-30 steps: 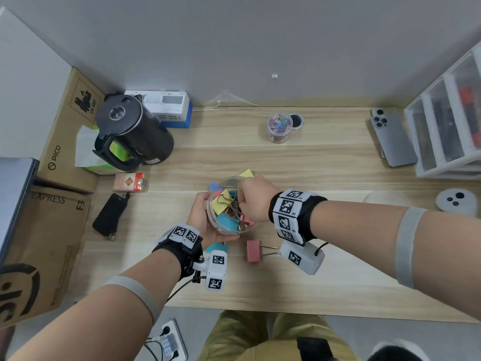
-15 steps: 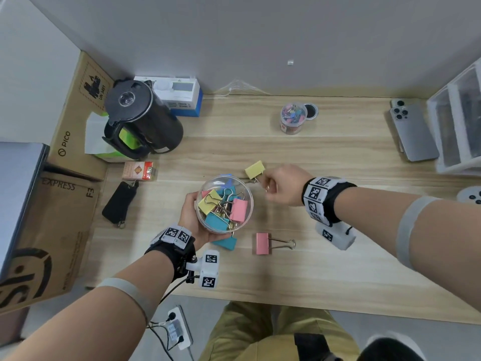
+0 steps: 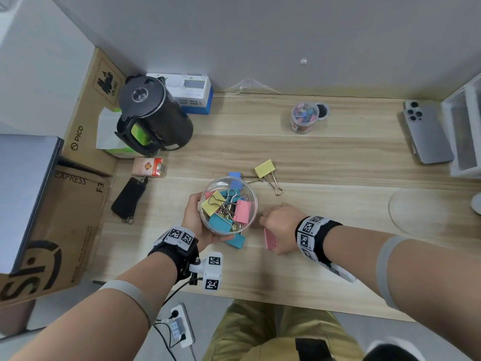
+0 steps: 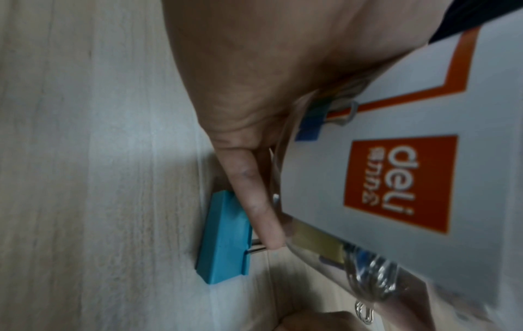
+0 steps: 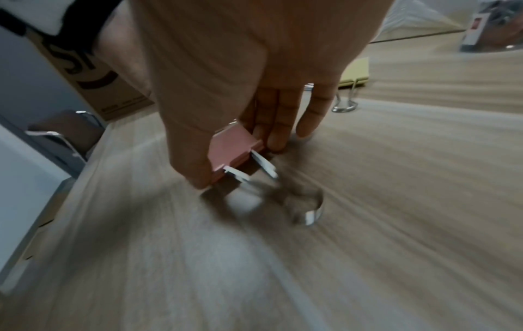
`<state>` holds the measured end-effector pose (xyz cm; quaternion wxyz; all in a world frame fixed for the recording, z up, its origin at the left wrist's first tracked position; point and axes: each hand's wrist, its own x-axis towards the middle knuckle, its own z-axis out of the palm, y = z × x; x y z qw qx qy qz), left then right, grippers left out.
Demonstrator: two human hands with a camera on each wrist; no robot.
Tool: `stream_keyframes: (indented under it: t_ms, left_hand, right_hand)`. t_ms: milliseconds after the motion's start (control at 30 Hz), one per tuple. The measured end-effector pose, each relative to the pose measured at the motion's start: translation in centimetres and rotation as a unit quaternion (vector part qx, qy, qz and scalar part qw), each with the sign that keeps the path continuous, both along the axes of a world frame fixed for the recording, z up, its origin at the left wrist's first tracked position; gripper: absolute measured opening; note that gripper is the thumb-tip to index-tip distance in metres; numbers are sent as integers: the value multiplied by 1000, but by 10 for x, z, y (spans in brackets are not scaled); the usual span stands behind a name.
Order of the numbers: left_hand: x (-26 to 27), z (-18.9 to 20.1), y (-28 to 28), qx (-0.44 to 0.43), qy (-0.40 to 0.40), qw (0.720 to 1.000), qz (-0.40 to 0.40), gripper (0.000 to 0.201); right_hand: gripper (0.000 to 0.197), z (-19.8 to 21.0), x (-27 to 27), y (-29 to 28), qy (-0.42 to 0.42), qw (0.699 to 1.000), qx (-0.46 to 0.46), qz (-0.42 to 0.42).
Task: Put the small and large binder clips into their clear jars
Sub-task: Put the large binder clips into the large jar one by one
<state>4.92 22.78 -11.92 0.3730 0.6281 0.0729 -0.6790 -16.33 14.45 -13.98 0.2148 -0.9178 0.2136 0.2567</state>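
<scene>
My left hand (image 3: 194, 220) grips the large clear jar (image 3: 228, 204) above the desk; it holds several big coloured binder clips. My right hand (image 3: 278, 226) pinches a pink large binder clip (image 3: 270, 238) (image 5: 233, 149) between thumb and fingers just right of the jar. A teal clip (image 3: 236, 241) (image 4: 223, 237) lies on the desk under the jar. A yellow clip (image 3: 265, 168) and a blue clip (image 3: 235, 175) lie beyond the jar. The small jar (image 3: 303, 118) of little clips stands far back.
A black kettle (image 3: 151, 115) stands at the back left beside cardboard boxes (image 3: 78, 157). A phone (image 3: 426, 134) and white drawers (image 3: 466, 126) sit at the right. A clear lid (image 3: 416, 212) rests on the desk (image 3: 338, 269) right of my right arm.
My right hand left the yellow clip beyond the jar, came back toward me and took hold of the pink clip on the desk. The left hand keeps holding the jar.
</scene>
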Motion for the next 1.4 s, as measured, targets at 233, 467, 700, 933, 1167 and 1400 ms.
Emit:
stream_keyframes:
  t_ms: [233, 467, 700, 933, 1167, 1400]
  left_hand:
    - [3, 2, -3, 6, 0, 1000, 7, 64]
    - [8, 4, -6, 25, -5, 1000, 15, 61]
    - [11, 1, -12, 25, -14, 1000, 4, 60]
    - [6, 9, -27, 8, -5, 1000, 7, 67]
    - [-2, 27, -49, -28, -10, 999, 42, 60]
    - [-15, 30, -61, -32, -14, 997, 70, 64]
  right_hand:
    - [60, 9, 7, -48, -148, 933, 49, -324]
    - [44, -11, 27, -65, -42, 912, -22, -408]
    - [27, -22, 32, -74, -15, 910, 9, -415]
    - [30, 14, 14, -85, -116, 903, 25, -413]
    - [29, 74, 14, -99, -264, 909, 25, -323]
    - [16, 105, 38, -72, -217, 958, 5, -187]
